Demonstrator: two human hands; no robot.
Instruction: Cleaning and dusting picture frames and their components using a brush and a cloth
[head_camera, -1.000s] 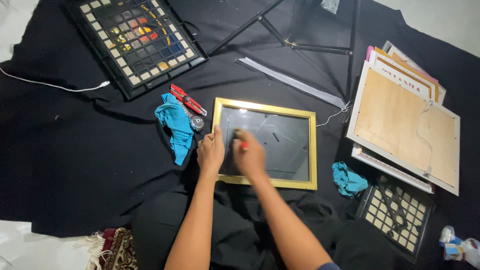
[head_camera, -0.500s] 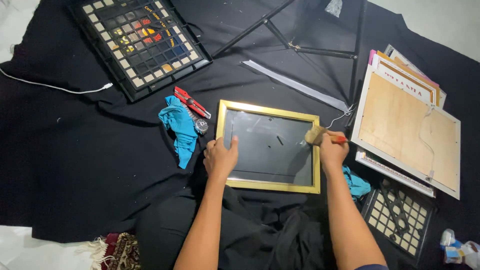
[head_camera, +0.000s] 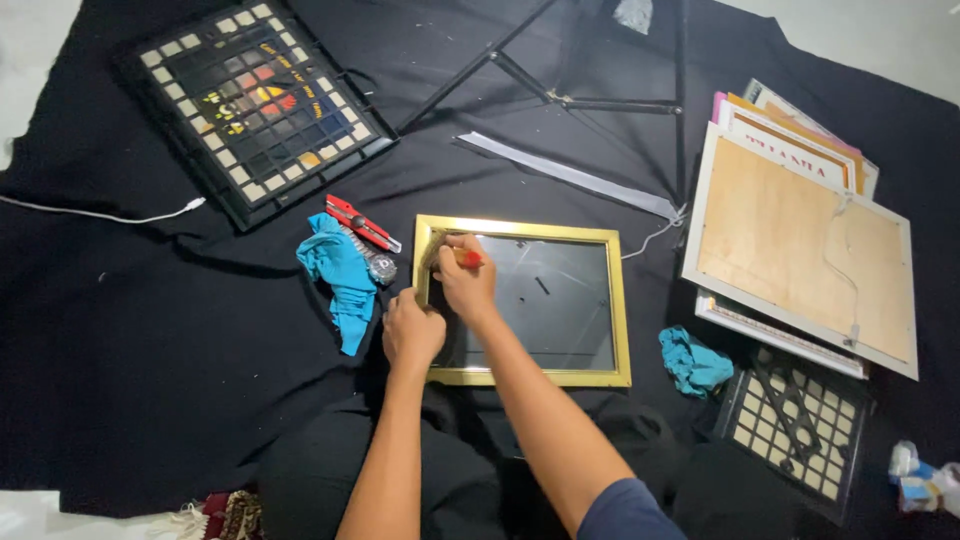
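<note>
- Our right-hand fingers (head_camera: 462, 268) are curled tight round a small brush (head_camera: 452, 256) with a red handle; its pale bristle head points left and sits at the far-left corner of the pane.
- Our right hand (head_camera: 467, 282) reaches across our body, so it lies over the left part of the gold picture frame (head_camera: 620, 320).
- Our left hand (head_camera: 412, 328) rests on the frame's left rail, fingers folded in loosely and pressing down; we cannot tell whether they pinch anything.
- The 2 hands are just beside each other, the left one nearer to us, the right one farther.
- The frame lies flat on the black cloth (head_camera: 150, 330), its long axis running left to right, directly in front of our knees.
- From the brush, nearly all of the dark glass (head_camera: 555, 310) stretches away to the right and toward us; the right hand is the one over it.
- Just left of the frame lie a teal rag (head_camera: 335, 270), a red utility knife (head_camera: 360, 222) and a small round tape measure (head_camera: 381, 267).
- A second teal rag (head_camera: 693, 360) sits off the frame's near-right corner.
- Far left is a black gridded panel (head_camera: 255, 100); on the right, a stack of frames with a wooden backing board (head_camera: 790, 240) on top.
</note>
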